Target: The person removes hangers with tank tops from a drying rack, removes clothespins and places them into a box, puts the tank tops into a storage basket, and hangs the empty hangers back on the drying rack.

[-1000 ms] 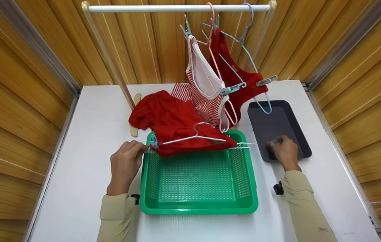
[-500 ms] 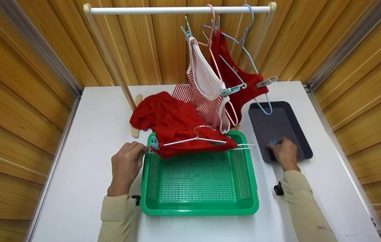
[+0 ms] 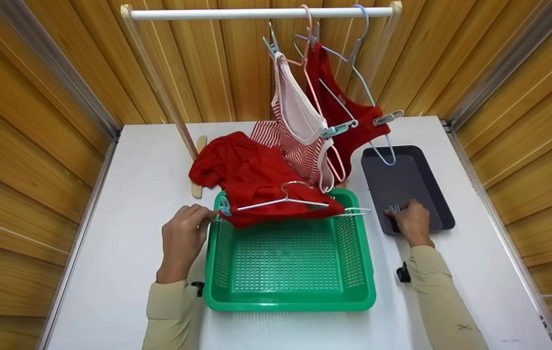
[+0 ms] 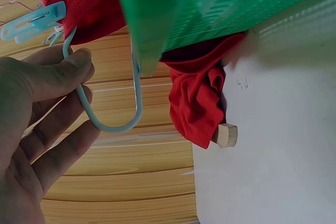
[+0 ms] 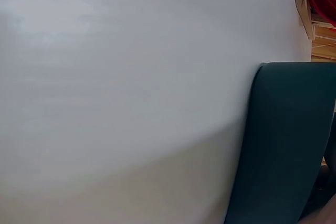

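My left hand [image 3: 183, 238] pinches the looped end of a pale wire hanger [image 4: 113, 128] between thumb and fingers. This hanger lies in a red garment [image 3: 256, 167], which drapes over the basket's back rim. Near my left fingertips, a light blue clothespin [image 4: 39, 20] clips the garment to the hanger's end. My right hand [image 3: 413, 221] is down inside a dark grey tray [image 3: 404, 180], its fingers curled at a small blue clothespin [image 3: 393, 208]. The fingers partly cover that clothespin. In the right wrist view, the tray's outer wall hides almost all of the hand.
A green basket [image 3: 290, 306] stands between my arms. Behind it, a rack with a white rod [image 3: 237, 13] carries a striped garment [image 3: 300, 150] and a dark red garment [image 3: 353, 121] on hangers with clothespins. Wood-patterned walls enclose the white table [image 3: 130, 194].
At the right fingertips the blue clothespin has shifted and turned slightly. My left hand keeps its pinch on the hanger, and the garments look the same.
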A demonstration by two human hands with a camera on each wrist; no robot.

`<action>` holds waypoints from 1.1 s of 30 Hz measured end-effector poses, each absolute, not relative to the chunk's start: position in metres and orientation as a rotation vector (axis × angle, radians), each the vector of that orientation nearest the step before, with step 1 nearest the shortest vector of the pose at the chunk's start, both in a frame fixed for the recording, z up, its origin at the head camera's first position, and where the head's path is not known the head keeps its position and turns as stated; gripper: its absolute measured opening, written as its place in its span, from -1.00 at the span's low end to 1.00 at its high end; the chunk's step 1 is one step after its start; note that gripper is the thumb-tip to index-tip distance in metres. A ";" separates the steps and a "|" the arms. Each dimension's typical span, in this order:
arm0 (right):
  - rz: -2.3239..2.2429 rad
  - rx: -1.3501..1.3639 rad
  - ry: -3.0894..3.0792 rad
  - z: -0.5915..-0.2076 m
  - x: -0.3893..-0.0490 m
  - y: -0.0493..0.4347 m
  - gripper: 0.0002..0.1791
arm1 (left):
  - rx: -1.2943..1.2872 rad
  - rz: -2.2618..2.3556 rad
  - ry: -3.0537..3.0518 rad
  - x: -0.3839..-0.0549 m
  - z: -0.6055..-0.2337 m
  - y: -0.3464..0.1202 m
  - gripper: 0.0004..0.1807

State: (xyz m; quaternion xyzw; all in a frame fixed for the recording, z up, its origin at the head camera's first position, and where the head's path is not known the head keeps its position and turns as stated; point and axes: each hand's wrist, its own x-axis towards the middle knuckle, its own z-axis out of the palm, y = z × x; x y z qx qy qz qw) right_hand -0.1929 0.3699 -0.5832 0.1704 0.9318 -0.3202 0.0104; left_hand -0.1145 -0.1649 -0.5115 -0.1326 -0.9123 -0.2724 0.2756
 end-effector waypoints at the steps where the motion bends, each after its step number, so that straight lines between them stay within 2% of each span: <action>1: -0.997 0.536 2.905 -0.583 -0.193 0.370 -0.42 | -0.357 -0.733 -2.450 -0.114 -0.512 -0.165 -0.88; 23: -0.997 0.495 2.944 -0.578 -0.194 0.369 -0.51 | -0.362 -0.754 -2.452 -0.114 -0.511 -0.166 -0.88; 33: -1.119 0.270 3.090 -0.550 -0.189 0.356 -0.57 | -0.361 -0.723 -2.435 -0.116 -0.513 -0.166 -0.87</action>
